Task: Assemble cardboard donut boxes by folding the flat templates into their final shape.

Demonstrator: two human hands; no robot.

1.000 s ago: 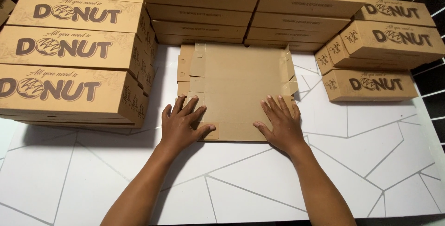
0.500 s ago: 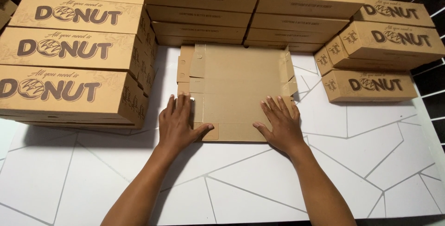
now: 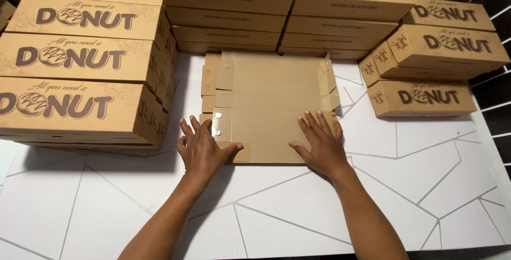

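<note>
White table (image 3: 415, 196), flat cardboard (image 3: 271, 100), stacked boxes (image 3: 80, 63)

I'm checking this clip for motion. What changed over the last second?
Very little. The left hand slid slightly toward the near-left corner of the flat cardboard blank, fingers a bit more spread. The right hand stayed flat on the near-right edge. The blank and the stacked boxes did not move.

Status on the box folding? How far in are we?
Done: stacks of folded boxes stand left, back and right of the white table. In hand: one flat blank lies unfolded in the middle, flaps all down; the left hand presses its near left corner and the right hand its near right edge. Left: this blank has no walls raised yet. No further blanks in view.
</note>
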